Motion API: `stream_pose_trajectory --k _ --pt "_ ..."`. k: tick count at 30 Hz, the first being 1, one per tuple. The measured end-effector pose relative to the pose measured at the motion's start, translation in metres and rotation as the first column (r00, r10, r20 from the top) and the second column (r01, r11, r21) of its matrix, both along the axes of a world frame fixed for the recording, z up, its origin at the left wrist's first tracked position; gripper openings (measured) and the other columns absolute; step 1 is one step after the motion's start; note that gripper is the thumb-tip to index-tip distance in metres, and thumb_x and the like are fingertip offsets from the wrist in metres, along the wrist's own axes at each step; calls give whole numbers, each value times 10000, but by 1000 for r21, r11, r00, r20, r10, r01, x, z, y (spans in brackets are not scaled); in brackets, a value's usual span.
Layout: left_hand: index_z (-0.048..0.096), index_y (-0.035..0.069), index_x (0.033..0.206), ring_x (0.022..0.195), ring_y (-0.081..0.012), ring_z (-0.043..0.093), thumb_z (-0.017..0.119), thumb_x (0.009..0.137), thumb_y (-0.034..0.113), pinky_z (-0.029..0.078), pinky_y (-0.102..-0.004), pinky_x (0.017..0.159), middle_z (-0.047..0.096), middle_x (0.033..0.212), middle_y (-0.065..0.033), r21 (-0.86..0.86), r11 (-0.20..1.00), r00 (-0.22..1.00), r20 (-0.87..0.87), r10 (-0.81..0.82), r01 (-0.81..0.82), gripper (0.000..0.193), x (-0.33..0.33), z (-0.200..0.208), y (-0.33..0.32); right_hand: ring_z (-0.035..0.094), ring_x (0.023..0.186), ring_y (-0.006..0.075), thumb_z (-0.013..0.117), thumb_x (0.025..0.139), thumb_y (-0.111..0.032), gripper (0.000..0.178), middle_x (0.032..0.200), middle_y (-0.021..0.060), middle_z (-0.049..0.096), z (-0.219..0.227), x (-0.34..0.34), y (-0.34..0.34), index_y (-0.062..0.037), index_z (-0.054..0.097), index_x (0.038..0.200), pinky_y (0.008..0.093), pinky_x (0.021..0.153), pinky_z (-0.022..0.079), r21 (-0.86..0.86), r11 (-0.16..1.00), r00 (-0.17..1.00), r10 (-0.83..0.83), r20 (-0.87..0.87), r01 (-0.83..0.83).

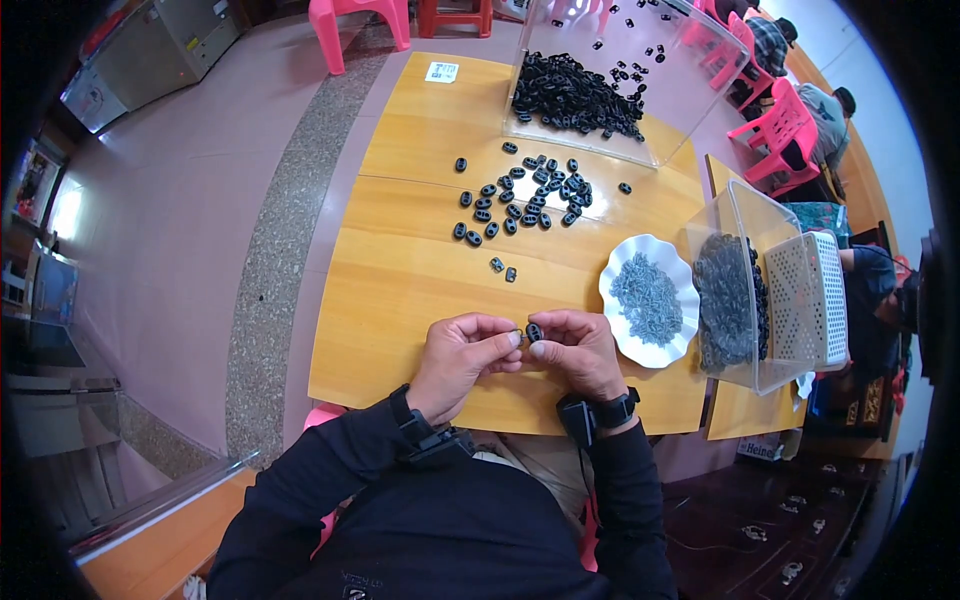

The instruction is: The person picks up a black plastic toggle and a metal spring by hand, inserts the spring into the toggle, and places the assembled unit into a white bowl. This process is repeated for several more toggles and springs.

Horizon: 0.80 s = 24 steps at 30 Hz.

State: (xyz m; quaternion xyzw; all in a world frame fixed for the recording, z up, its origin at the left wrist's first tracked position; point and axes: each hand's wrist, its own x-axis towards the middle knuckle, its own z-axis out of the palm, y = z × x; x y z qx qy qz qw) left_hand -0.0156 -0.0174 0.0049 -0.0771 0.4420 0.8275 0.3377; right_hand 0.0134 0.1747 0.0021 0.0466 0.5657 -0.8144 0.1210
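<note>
My right hand [582,352] pinches a small black oval cord lock with holes [534,331] between thumb and fingertips. Close beside it, my left hand [467,356] is closed in a pinch; a tiny piece shows at its fingertips, too small to name. Both hands meet above the near edge of the wooden table [400,270]. Ahead of them lie two loose black pieces [504,269], and beyond those a scattered group of similar black ovals [512,211]. To the right of my right hand, a white scalloped dish [615,260] holds a heap of small grey parts, perhaps springs [650,300].
At the far side a clear box [590,146] lies tipped, black pieces spread inside. On the right stand a clear bin [745,215] of black pieces and a white perforated basket [825,300]. Several people sit near pink chairs [785,130] at the upper right. A white label [442,72] lies far left.
</note>
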Motion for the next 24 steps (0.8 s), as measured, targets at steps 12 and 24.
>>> stream_pose_trajectory --k 12,24 --pt "601 -2 994 747 -142 648 631 867 64 552 -263 689 659 863 -89 8 1000 1000 -13 -7 7 147 0 -1 0 649 852 177 669 789 62 297 967 110 653 -2 1 2 59 601 1079 317 783 559 -10 1000 1000 8 25 -7" --pt "590 -11 998 749 -137 647 631 867 59 556 -261 695 655 867 -89 0 1000 999 -48 0 0 154 1 -1 1 659 850 198 668 795 49 288 958 116 655 0 0 1 60 599 1074 328 779 562 -34 999 999 0 44 2"
